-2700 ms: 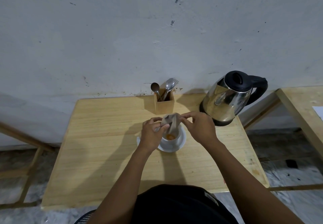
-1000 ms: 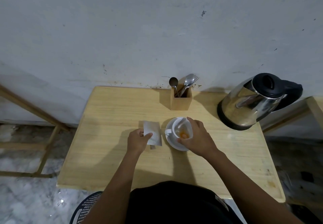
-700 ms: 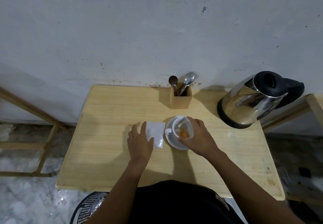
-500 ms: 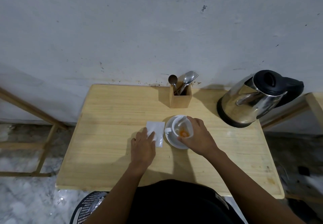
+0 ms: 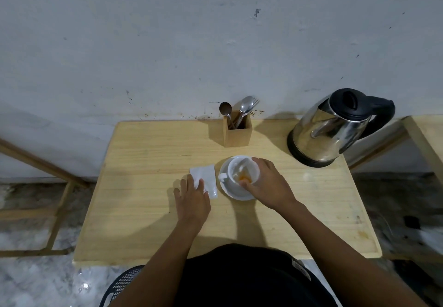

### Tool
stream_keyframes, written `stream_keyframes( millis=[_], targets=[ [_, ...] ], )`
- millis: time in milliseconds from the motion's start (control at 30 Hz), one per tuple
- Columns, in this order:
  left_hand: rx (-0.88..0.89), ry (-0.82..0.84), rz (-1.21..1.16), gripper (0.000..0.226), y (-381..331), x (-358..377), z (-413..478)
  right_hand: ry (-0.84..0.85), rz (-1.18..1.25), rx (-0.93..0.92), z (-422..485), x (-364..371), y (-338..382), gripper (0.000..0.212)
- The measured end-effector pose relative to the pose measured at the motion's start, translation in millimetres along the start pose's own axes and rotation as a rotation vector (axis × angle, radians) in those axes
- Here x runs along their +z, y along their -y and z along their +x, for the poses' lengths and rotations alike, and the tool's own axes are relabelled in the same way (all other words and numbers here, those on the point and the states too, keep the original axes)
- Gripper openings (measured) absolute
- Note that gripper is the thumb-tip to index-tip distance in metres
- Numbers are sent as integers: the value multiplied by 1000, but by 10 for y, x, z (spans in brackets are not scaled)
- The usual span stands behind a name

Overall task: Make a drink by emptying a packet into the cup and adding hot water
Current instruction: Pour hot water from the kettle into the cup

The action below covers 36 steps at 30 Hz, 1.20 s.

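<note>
A pale wooden table fills the middle of the frame, its far edge set against a scuffed grey-white wall that takes up the whole upper half. Marbled grey floor shows at the lower left and lower right, a slanted wooden frame crosses the left edge, and the corner of a second wooden table enters at the right edge. At the far centre of the table stands a small wooden holder with spoons and a fork upright in it. At the upper right of the table sits a steel kettle with a black lid and handle. Near the centre of the frame a white cup stands on a white saucer, handle pointing to the left of the frame, with orange powder at its bottom. Just left of the saucer the white packet lies flat on the wood. The left hand rests palm down, fingers spread loosely, their tips on the near end of the packet without gripping it. The right hand reaches in from the lower right and curls around the right side of the cup, thumb at the near rim, holding it. Both forearms rise from the bottom edge, over a dark garment.
</note>
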<state>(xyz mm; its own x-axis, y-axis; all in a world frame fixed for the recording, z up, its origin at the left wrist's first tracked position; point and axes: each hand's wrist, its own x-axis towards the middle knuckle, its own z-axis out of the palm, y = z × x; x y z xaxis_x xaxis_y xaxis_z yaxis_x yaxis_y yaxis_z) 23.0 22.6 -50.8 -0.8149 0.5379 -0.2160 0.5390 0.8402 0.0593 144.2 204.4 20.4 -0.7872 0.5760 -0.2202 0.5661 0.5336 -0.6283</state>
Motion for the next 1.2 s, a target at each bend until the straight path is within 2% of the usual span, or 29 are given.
stream_keyframes(
  millis=[100,233,333,567,800,933,1067,1200],
  targets=[
    [8,-28,-194,43,-82,-101,-9,-108,68,-24,-103,-136,-110,52],
    [29,-152,-706,40,-327,-268,-111,-300,183,-4,-229,-349,-290,30],
    [5,-107,-901,41,-550,-382,-165,-398,321,33,-299,-556,-398,19],
    [-137,-78,-927,30,-751,-349,60,-552,382,64,-294,-1051,-673,22],
    [-273,-115,-958,32,-889,-363,151,-749,257,64,-76,-1708,-836,30],
    [-352,-145,-975,32,-968,-310,134,-740,139,65,123,-2024,-956,44],
    [-392,-169,-958,33,-1032,-329,121,-635,65,68,365,-2224,-1129,52],
    [-412,-198,-894,34,-1085,-356,138,-590,25,38,599,-2398,-1249,46]
  ],
)
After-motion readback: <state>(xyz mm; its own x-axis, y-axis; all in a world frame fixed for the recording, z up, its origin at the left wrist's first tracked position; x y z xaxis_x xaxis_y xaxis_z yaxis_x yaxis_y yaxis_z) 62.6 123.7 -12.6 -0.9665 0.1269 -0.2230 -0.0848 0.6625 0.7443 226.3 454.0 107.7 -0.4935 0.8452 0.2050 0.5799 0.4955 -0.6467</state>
